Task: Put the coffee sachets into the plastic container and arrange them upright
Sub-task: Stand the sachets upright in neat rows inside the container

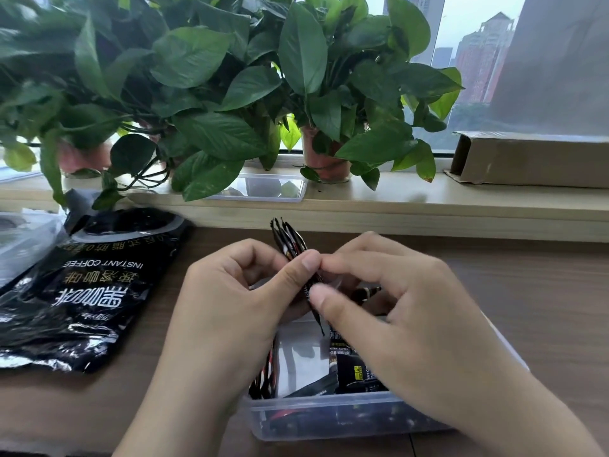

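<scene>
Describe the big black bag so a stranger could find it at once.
On the brown table, look left of the plastic container. The black bag lies there, crumpled and glossy. Only it carries large white lettering, including INSTANT COFFEE upside down.

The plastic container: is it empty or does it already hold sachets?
Partly filled. The plastic container holds some coffee sachets: a few stand along its left wall, others lie tipped at right.

black bag [82, 291] printed "INSTANT COFFEE" upside down, Chinese characters beside it, sachet [349, 367] small print perhaps the same
</scene>
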A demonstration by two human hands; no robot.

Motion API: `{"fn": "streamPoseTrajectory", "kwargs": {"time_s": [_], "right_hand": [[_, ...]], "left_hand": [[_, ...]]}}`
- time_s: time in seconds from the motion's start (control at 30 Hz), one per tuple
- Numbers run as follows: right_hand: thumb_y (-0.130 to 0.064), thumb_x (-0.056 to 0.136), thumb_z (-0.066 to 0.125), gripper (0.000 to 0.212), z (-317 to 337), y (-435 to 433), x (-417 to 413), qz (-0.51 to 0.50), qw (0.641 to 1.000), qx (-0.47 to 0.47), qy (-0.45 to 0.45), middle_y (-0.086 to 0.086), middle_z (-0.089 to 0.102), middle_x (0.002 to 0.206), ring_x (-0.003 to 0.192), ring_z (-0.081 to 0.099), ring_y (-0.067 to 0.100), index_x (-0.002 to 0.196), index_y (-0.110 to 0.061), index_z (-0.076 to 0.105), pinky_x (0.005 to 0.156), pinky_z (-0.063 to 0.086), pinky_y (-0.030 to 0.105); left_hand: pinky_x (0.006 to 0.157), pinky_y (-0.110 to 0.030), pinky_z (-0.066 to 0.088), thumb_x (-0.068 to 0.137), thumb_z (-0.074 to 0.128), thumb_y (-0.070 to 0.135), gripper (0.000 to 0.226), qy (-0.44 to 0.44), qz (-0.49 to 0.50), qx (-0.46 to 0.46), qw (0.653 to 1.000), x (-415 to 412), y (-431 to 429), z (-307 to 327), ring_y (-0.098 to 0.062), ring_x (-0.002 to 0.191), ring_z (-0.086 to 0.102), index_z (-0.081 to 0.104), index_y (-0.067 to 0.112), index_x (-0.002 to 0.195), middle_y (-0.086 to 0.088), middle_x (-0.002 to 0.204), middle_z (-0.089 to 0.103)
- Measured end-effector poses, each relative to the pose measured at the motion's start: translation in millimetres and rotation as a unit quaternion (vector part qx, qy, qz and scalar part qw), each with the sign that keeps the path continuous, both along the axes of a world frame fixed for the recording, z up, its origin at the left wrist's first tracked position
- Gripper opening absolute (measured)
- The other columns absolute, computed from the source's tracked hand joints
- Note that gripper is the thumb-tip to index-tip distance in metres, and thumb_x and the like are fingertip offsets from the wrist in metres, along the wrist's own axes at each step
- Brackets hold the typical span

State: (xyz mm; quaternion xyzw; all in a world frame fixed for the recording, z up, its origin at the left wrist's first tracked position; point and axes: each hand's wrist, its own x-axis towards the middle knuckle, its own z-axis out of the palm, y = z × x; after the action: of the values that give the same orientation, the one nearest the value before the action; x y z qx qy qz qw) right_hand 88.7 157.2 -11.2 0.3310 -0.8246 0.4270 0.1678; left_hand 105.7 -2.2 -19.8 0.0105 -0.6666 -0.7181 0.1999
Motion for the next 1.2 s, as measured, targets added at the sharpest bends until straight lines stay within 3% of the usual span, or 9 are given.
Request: {"fn": "streamPoseTrajectory", "kwargs": {"time_s": [0.1,0.2,0.37,0.43,0.63,0.8,0.93,1.07,1.2], "right_hand": [[-0.037,0.075,0.078,0.039,-1.6,-1.1,0.9,0.017,1.000,0.026,0.006,-0.013,0.061,0.097,0.089,0.064,0.012,0.113,-0.033,0.072,0.069,0.056,0.026],[-0.021,0.072,0.078,0.038,-5.7,-5.2,-2.3,0.000,0.999,-0.001,0.048,-0.016,0.062,0.092,0.082,0.065,0.010,0.109,-0.029,0.075,0.065,0.056,0.022],[-0.014,0.073,0.075,0.032,-3.3,-2.4,-2.1,-0.003,0.996,-0.014,0.084,-0.020,0.067,0.091,0.080,0.067,0.005,0.105,-0.020,0.077,0.066,0.056,0.017],[-0.014,0.074,0.076,0.032,-1.8,-2.5,-1.6,-0.006,0.996,-0.015,0.090,-0.024,0.065,0.089,0.081,0.068,0.004,0.104,-0.021,0.077,0.068,0.057,0.017],[-0.013,0.073,0.081,0.032,0.2,-5.8,2.1,-0.020,0.996,-0.007,0.092,-0.022,0.070,0.085,0.083,0.069,-0.002,0.102,-0.026,0.078,0.074,0.056,0.017],[-0.014,0.074,0.079,0.024,1.5,-13.0,4.4,-0.058,0.995,0.005,0.085,-0.016,0.071,0.079,0.077,0.068,0.001,0.093,-0.028,0.077,0.068,0.054,0.020],[-0.021,0.071,0.080,0.021,2.7,-19.7,4.4,-0.124,0.990,-0.011,0.060,-0.020,0.069,0.071,0.072,0.066,-0.003,0.088,-0.032,0.074,0.066,0.052,0.012],[-0.030,0.072,0.078,0.011,5.1,-20.2,4.3,-0.196,0.980,0.041,0.002,-0.017,0.065,0.065,0.068,0.061,0.000,0.080,-0.031,0.071,0.068,0.049,0.011],[-0.031,0.076,0.071,0.010,-1.4,-35.2,5.6,-0.207,0.963,0.161,-0.067,-0.010,0.065,0.073,0.075,0.061,0.007,0.079,-0.025,0.064,0.068,0.051,0.021]], "left_hand": [[0.048,-0.026,0.056,0.054,0.082,0.034,0.031,-0.001,0.010,0.014,1.000,1.1,0.8,2.0,-0.017,0.052,0.069,0.064,0.010,0.059,-0.008,0.059,0.071],[0.050,-0.021,0.055,0.056,0.082,0.025,0.028,0.002,0.012,0.045,0.999,1.8,2.1,3.9,-0.019,0.054,0.071,0.062,0.006,0.063,-0.012,0.061,0.071],[0.054,-0.028,0.059,0.070,0.081,0.014,0.060,-0.024,0.013,0.106,0.994,3.2,-1.5,10.8,-0.027,0.066,0.077,0.049,0.022,0.121,-0.012,0.087,0.078],[0.052,-0.026,0.058,0.078,0.075,0.015,0.058,-0.032,0.003,0.110,0.993,4.7,-0.8,14.1,-0.025,0.063,0.076,0.050,0.030,0.128,-0.013,0.090,0.079],[0.049,-0.026,0.057,0.084,0.071,0.013,0.014,-0.037,-0.007,0.078,0.996,3.7,-2.1,8.3,-0.019,0.053,0.070,0.071,0.014,0.098,-0.009,0.067,0.072],[0.052,-0.025,0.058,0.085,0.071,0.012,0.019,-0.011,0.002,0.050,0.999,3.0,-1.4,7.0,-0.015,0.055,0.071,0.071,0.019,0.103,-0.004,0.066,0.072],[0.064,-0.033,0.062,0.080,0.068,0.033,0.040,-0.007,0.047,0.048,0.998,0.2,-10.4,7.3,-0.021,0.073,0.078,0.065,0.022,0.119,-0.002,0.082,0.079],[0.061,-0.033,0.059,0.093,0.066,0.029,0.009,-0.016,0.163,-0.019,0.986,-7.8,-38.9,-4.2,-0.013,0.075,0.075,0.072,0.023,0.091,0.000,0.085,0.078],[0.053,-0.033,0.058,0.092,0.068,0.020,0.012,-0.089,0.146,-0.075,0.983,-10.8,-52.4,-17.2,-0.009,0.057,0.069,0.072,0.019,0.081,-0.006,0.084,0.075]]}}
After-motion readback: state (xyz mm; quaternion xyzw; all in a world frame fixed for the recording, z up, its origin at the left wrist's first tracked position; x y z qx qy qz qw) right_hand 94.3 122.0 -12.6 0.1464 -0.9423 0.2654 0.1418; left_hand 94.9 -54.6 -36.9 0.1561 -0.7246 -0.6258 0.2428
